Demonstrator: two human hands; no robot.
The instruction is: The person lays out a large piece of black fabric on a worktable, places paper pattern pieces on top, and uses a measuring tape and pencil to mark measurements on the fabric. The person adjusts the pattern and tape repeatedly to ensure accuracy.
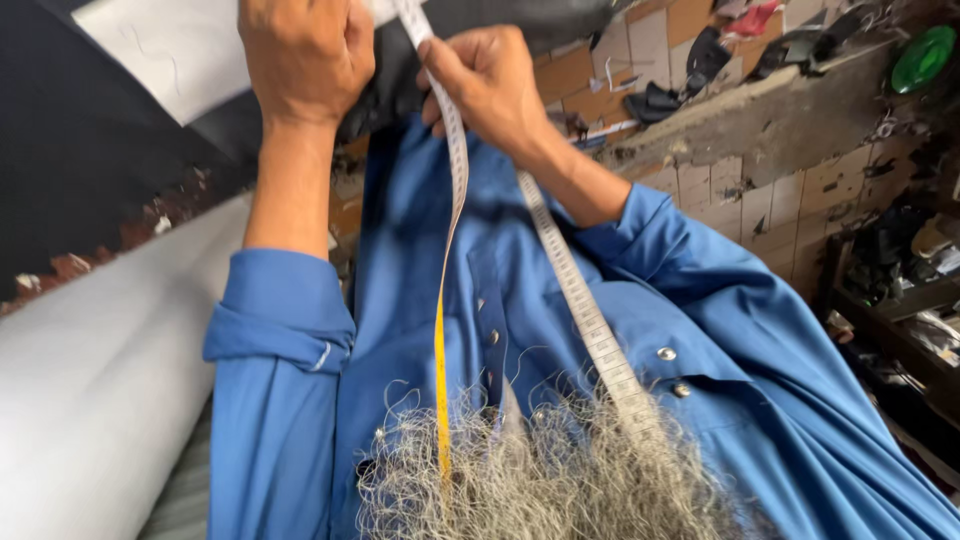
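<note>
My left hand [305,55] is raised at the top of the view, seen from the back with its fingers curled under. It rests by a white sheet [165,45] lying on black cloth [70,150]. What it grips is hidden. My right hand [490,85] pinches a white and yellow measuring tape [455,190] just to the right of it. One strand of the tape hangs down over my blue shirt [520,300]. A second strand [590,320] runs from under my right wrist to my grey beard [540,480].
A thick pale roll of material [90,380] lies along the left. A worn tiled wall [760,190] with a ledge of dark scraps and a green round object [922,58] fills the upper right. Cluttered shelves [900,290] stand at the right edge.
</note>
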